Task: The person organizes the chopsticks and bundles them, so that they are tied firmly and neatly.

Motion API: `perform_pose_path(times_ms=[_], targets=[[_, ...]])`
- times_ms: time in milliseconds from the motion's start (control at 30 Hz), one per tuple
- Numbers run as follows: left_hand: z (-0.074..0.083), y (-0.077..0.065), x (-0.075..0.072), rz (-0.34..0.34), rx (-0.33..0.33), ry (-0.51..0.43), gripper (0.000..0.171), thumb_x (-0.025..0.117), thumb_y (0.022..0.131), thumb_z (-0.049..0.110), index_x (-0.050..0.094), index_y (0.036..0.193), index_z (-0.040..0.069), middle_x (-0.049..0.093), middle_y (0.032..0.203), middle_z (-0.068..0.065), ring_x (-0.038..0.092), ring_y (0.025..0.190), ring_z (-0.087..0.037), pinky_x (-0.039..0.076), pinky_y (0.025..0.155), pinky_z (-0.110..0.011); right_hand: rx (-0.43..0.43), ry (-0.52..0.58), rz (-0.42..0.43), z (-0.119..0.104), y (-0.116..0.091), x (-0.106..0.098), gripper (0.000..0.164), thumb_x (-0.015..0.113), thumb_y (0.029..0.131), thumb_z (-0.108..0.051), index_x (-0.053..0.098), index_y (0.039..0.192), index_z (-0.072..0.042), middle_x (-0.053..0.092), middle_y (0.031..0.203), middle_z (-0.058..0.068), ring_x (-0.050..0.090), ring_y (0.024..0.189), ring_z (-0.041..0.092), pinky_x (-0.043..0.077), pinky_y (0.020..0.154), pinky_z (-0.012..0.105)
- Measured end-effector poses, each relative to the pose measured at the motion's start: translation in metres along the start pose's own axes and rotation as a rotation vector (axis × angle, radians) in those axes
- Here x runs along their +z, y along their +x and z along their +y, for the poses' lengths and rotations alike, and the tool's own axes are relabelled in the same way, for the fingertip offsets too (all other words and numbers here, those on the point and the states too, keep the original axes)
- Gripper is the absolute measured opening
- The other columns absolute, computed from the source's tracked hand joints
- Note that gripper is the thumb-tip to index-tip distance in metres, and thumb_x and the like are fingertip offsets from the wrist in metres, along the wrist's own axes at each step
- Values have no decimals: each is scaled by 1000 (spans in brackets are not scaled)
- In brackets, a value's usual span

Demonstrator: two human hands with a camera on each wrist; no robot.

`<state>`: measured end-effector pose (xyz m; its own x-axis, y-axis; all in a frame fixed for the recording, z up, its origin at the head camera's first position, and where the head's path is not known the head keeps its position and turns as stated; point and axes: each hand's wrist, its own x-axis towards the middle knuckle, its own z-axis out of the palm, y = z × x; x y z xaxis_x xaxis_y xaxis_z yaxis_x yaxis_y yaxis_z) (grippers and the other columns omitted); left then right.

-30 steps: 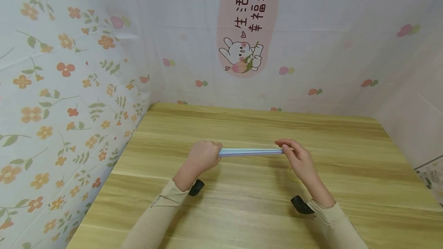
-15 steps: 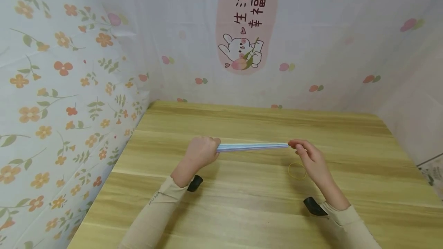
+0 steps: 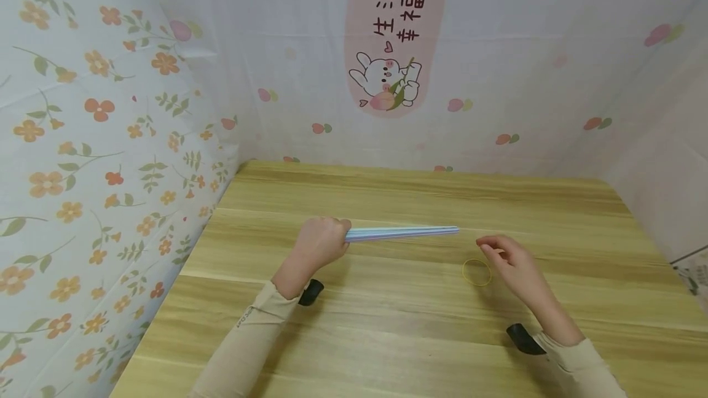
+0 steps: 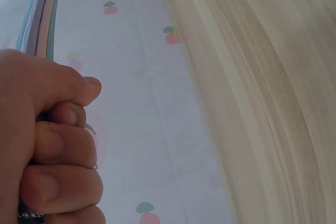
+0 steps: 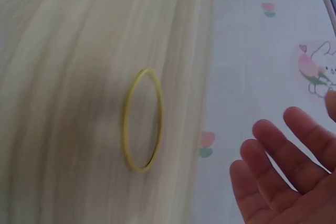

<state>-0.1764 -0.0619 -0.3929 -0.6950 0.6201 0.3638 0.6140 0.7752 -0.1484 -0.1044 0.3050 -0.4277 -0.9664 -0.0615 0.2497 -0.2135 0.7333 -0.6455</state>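
Note:
My left hand [image 3: 322, 242] grips one end of a bundle of long, thin pastel sticks [image 3: 404, 233] in blue, lilac, pink and green. The bundle points right, almost level, above the table. In the left wrist view, curled fingers [image 4: 63, 145] wrap its lower part and hide that end. My right hand [image 3: 514, 263] is off the bundle's free tip, a short gap to its right, holding nothing. Its fingers [image 5: 283, 156] are loosely bent and spread in the right wrist view. A yellow rubber band [image 5: 126, 124] lies on the table below and left of that hand.
The wood-grain table [image 3: 387, 324] ends at a white patterned curtain [image 3: 276, 66] behind it. A floral cloth [image 3: 99, 201] hangs along the left side. Black wrist mounts [image 3: 311, 292] stick out under both sleeves.
My right hand has let go of the bundle's tip and moved right and toward me, uncovering the rubber band. The left hand keeps its grip, shifted only slightly.

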Motion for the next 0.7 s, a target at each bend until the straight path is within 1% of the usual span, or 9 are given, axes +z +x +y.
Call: perform_pose_path(times_ms=[67, 167, 200, 233, 333, 433, 567, 700], targets=[[0, 1, 0, -10, -3, -6, 20, 69, 78, 13, 54, 64, 12, 48, 51, 3, 26, 46, -7, 26, 38, -22, -8, -37, -13, 3, -2, -2, 25, 53, 98, -20, 64, 114, -4, 66, 107, 10, 51, 93, -8, 47, 75, 18], [0, 3, 0, -18, -13, -19, 20, 68, 78, 13, 55, 65, 12, 47, 51, 3, 26, 46, -8, 25, 39, -23, -33, -68, -12, 7, -5, -3, 22, 57, 96, -16, 65, 111, -2, 67, 103, 9, 50, 92, -8, 48, 74, 20], [0, 3, -1, -22, -15, -24, 19, 68, 78, 13, 55, 65, 12, 47, 51, 3, 26, 46, -8, 25, 38, -23, -41, -77, -11, 8, -6, -3, 21, 58, 95, -14, 65, 110, -2, 67, 102, 9, 52, 92, -6, 48, 74, 21], [0, 4, -1, -26, -16, -29, 19, 68, 79, 13, 55, 65, 12, 47, 51, 3, 26, 46, -8, 25, 39, -22, -51, -87, -6, 9, -7, -2, 19, 60, 94, -13, 65, 109, -2, 68, 101, 9, 54, 91, -3, 49, 73, 22], [-1, 4, -3, -33, -19, -35, 18, 68, 79, 12, 56, 66, 11, 47, 51, 2, 27, 47, -8, 24, 39, -22, -87, -121, 2, 11, -9, 0, 18, 64, 90, -8, 66, 106, -1, 68, 98, 9, 61, 88, 12, 52, 71, 27], [-1, 5, -4, -47, -25, -46, 17, 68, 79, 11, 57, 67, 11, 48, 52, 2, 27, 47, -8, 23, 39, -21, -107, -151, 1, 14, -11, 3, 17, 66, 88, -7, 66, 105, -1, 68, 96, 8, 62, 86, 23, 53, 69, 30], [-2, 6, -6, -52, -29, -56, 17, 68, 80, 11, 56, 67, 10, 47, 52, 1, 26, 47, -8, 22, 40, -21, -113, -184, -15, 17, -13, 5, 17, 69, 85, -5, 68, 102, -3, 67, 95, 7, 62, 84, 24, 52, 69, 35], [-3, 8, -7, -41, -26, -61, 20, 68, 80, 10, 55, 66, 10, 44, 51, 2, 25, 47, -8, 21, 41, -20, -122, -224, -33, 19, -14, 6, 18, 72, 81, -3, 68, 98, -5, 65, 97, 7, 60, 86, 26, 49, 69, 39]])
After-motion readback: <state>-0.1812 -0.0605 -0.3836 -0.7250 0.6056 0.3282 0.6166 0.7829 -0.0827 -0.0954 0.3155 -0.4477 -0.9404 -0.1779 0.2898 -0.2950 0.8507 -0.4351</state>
